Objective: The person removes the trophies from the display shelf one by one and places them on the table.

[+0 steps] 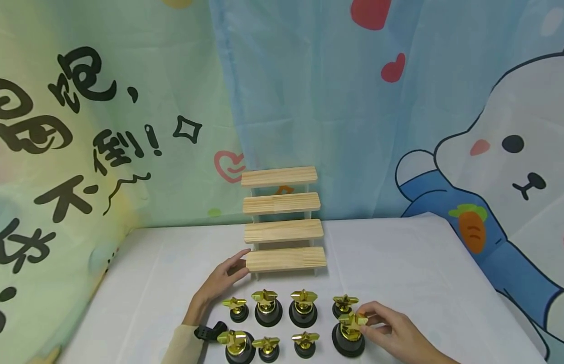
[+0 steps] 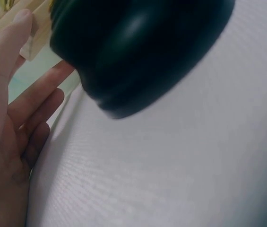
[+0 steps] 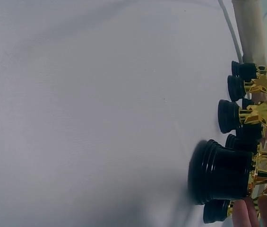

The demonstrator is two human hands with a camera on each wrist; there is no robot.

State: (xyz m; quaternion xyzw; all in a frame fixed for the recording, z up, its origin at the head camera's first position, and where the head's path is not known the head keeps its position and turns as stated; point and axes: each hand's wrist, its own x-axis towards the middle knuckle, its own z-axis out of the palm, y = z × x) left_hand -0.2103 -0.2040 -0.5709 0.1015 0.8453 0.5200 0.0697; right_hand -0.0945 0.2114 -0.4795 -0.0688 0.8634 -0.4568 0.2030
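The right hand (image 1: 393,331) is pinching the gold star of the large trophy (image 1: 349,333), which is standing on the bench (image 1: 400,263) at front right. The left hand (image 1: 223,283), fingers straight, is touching the stepped shelf (image 1: 285,259), whose tiers are holding nothing. Risk: a top-heavy pinch grip could be tipping neighbouring trophies (image 1: 304,307).

Glossy gold trophies (image 1: 303,298) on shiny black bases, matt wooden shelves (image 1: 285,258), white cloth (image 1: 400,263).

table (image 1: 423,268): white cloth | on it: wooden step shelf (image 1: 282,230), eight star trophies (image 1: 268,307)
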